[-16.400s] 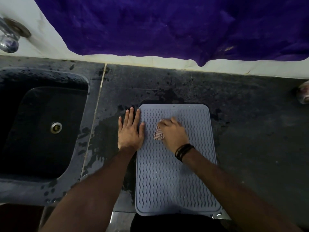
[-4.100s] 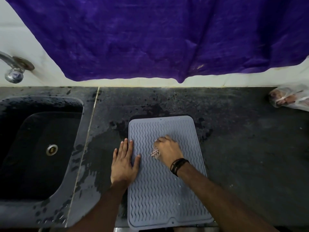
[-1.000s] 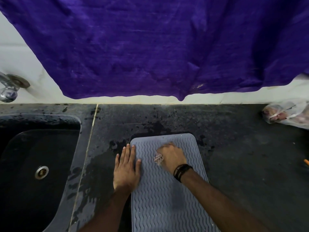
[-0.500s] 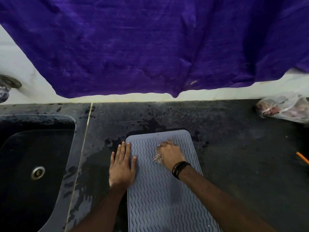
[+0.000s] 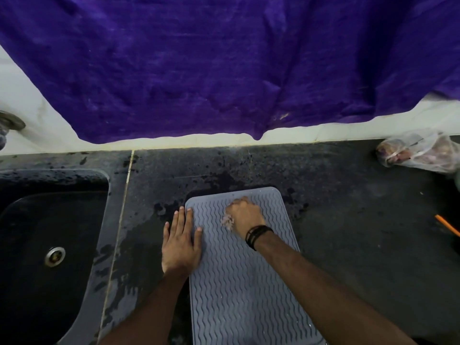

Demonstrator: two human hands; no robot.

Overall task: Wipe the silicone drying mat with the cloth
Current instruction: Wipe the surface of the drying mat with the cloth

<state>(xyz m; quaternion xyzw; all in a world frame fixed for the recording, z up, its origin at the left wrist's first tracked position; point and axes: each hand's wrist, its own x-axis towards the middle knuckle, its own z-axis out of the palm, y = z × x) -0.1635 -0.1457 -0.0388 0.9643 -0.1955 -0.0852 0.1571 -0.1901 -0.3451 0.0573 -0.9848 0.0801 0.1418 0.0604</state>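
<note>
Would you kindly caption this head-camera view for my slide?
Right hand scrubs the silicone mat's far end with a cloth; left hand flat on its edge.

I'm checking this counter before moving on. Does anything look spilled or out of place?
Yes: dark wet splashes on the counter around the far end of the drying mat and toward the sink. The right hand grips the cloth; the left hand presses the mat's edge.

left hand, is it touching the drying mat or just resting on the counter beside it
Touching. The head view shows the left hand lying flat across the drying mat's left edge, thumb and fingertips on its ribs, the rest over the counter.
</note>
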